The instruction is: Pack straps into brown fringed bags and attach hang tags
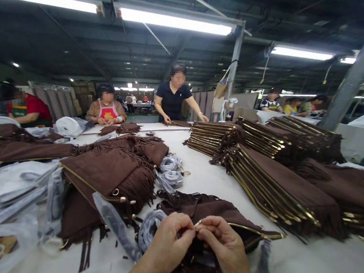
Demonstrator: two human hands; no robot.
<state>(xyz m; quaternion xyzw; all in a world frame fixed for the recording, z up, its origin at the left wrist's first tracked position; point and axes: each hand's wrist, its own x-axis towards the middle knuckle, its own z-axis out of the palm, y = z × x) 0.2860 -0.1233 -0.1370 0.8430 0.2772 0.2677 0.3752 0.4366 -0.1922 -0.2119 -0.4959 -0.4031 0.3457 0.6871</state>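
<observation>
My left hand and my right hand meet above an open brown fringed bag with a gold zipper. The right thumb and fingers pinch a small pale piece, its kind too small to tell. Closed fingertips of my left hand nearly touch it; what they hold is hidden. Beside the left wrist lies a coiled strap in grey wrapping. A long wrapped strap slants across the table just left of it.
Brown fringed bags are heaped at left, near wrapped strap coils. Stacks of gold-zippered bags fill the right side of the white table. Clear plastic lies at front left. Across the table, a person in dark clothing handles bags.
</observation>
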